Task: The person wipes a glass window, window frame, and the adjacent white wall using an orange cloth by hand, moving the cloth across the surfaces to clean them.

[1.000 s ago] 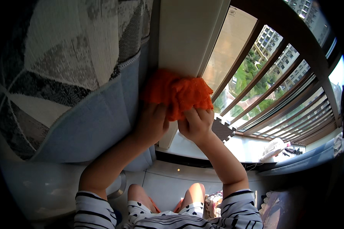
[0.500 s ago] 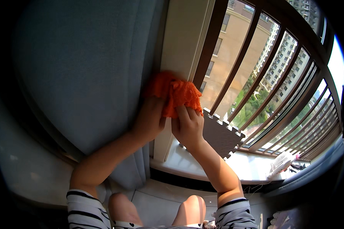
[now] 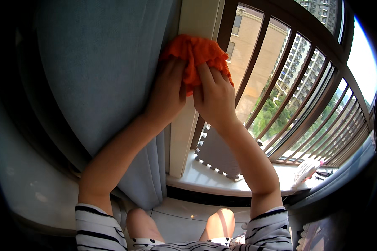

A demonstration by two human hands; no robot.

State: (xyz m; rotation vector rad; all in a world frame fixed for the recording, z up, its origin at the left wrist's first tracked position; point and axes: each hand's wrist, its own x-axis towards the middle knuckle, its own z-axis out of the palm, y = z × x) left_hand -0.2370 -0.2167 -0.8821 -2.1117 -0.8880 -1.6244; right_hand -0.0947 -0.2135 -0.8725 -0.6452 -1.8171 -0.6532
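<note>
An orange cloth (image 3: 192,52) lies bunched against the pale wall edge (image 3: 182,138) beside the window frame. Both my hands press it there with arms stretched out. My left hand (image 3: 168,90) has its fingers tucked into the cloth's left side, next to the blue-grey curtain (image 3: 100,75). On the cloth's right half, my right hand (image 3: 215,96) grips with curled fingers, close to the dark window frame. The cloth hides the fingertips of both hands.
Brown window bars (image 3: 255,54) run along the right. A grey foam mat (image 3: 218,150) with toothed edges leans on the white sill (image 3: 197,175). Farther right on the sill stands a white fan-like object (image 3: 306,170). My knees (image 3: 220,224) are below.
Both hands have slid the orange cloth upward along the wall edge, and my arms are stretched farther. The view has shifted slightly, and more of the foam mat's left edge shows.
</note>
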